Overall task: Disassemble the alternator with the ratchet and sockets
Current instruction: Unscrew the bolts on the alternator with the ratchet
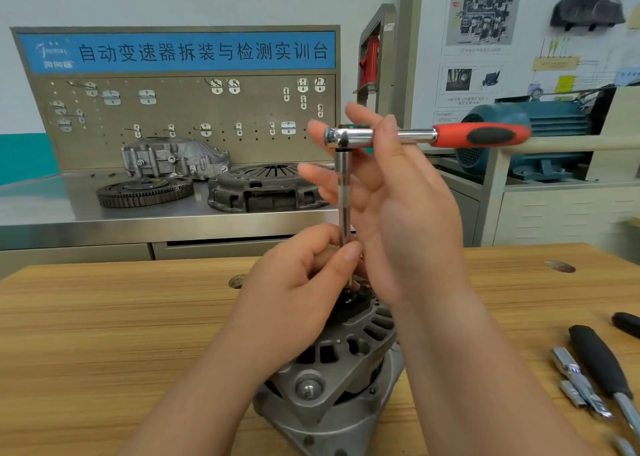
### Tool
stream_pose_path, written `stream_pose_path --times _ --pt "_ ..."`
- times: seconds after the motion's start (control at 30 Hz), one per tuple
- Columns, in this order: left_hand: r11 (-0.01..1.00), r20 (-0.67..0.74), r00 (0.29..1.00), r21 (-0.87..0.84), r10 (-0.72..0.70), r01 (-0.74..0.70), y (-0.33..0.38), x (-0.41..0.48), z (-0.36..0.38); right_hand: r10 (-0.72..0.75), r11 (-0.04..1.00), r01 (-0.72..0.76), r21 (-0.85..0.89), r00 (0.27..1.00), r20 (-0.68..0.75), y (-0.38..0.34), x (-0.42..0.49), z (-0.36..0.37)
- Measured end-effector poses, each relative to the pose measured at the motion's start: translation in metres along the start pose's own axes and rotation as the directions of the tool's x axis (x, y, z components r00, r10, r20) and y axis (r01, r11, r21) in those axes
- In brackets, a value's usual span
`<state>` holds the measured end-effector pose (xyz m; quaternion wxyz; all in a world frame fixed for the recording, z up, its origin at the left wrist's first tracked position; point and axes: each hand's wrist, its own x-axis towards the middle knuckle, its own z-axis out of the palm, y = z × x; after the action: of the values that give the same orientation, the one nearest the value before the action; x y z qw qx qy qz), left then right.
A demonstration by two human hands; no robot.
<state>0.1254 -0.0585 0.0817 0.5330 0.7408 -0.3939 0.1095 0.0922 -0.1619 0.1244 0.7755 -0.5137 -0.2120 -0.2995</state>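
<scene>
One alternator [346, 362] sits upright on the wooden counter [121, 317], directly under both hands. One extension bar [344, 185] rises straight off its top, and the left hand [298, 303] pinches that bar low down, just above the housing. Up top, the right hand [408, 213] holds the one red-handled ratchet [481, 135] level, thumb across the shaft and fingers spread behind the head, while two black-handled tools [599, 358] lie well off to the right.
</scene>
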Motion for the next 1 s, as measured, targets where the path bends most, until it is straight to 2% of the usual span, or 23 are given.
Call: stream_pose_path --times 0.1,0.2,0.23,0.3,0.43,0.53,0.63,0.7,0.77,0.83,1.0 --pt "1.0 0.013 1.0 0.023 0.005 -0.005 -0.002 0.001 0.0 -0.031 0.997 0.03 -0.065 0.999 -0.014 0.002 -0.001 0.002" --pt "1.0 0.009 1.0 0.022 0.006 -0.006 -0.003 0.001 0.0 -0.242 0.942 0.241 -0.233 0.97 0.024 0.001 -0.002 0.005" --pt "1.0 0.007 1.0 0.02 0.006 -0.006 -0.002 0.001 0.0 -0.274 0.929 0.28 -0.243 0.96 0.059 0.002 -0.001 0.005" --pt "1.0 -0.005 1.0 0.014 0.009 -0.009 -0.002 0.002 0.001 -0.218 0.959 0.23 -0.167 0.972 0.086 0.002 -0.001 0.005" --pt "0.998 -0.007 0.999 0.035 0.046 -0.045 -0.003 0.0 0.0 -0.003 1.0 0.004 -0.016 0.998 0.064 0.002 0.002 -0.002" --pt "0.998 0.014 0.999 0.055 0.036 -0.037 -0.004 0.0 0.0 0.076 0.997 -0.076 -0.004 0.997 0.019 0.002 0.003 -0.005" --pt "0.996 0.001 0.999 0.081 0.037 -0.037 -0.004 0.0 -0.001 -0.086 0.987 0.082 -0.14 0.996 -0.019 0.003 0.002 -0.002" --pt "1.0 -0.004 1.0 0.028 0.014 -0.013 -0.004 0.001 0.0 -0.259 0.93 0.253 -0.266 0.966 0.012 0.002 0.001 0.0" --pt "1.0 -0.008 1.0 -0.013 -0.009 0.009 -0.004 0.001 0.001 -0.338 0.888 0.343 -0.307 0.939 0.069 0.003 -0.001 0.003" --pt "0.999 -0.019 1.0 -0.025 -0.024 0.023 -0.004 0.001 0.002 -0.303 0.916 0.309 -0.254 0.951 0.065 0.005 -0.001 0.005" --pt "1.0 -0.009 1.0 -0.007 -0.014 0.014 -0.001 0.0 0.004 -0.066 0.996 0.066 -0.053 0.998 0.005 0.0 -0.001 0.004"
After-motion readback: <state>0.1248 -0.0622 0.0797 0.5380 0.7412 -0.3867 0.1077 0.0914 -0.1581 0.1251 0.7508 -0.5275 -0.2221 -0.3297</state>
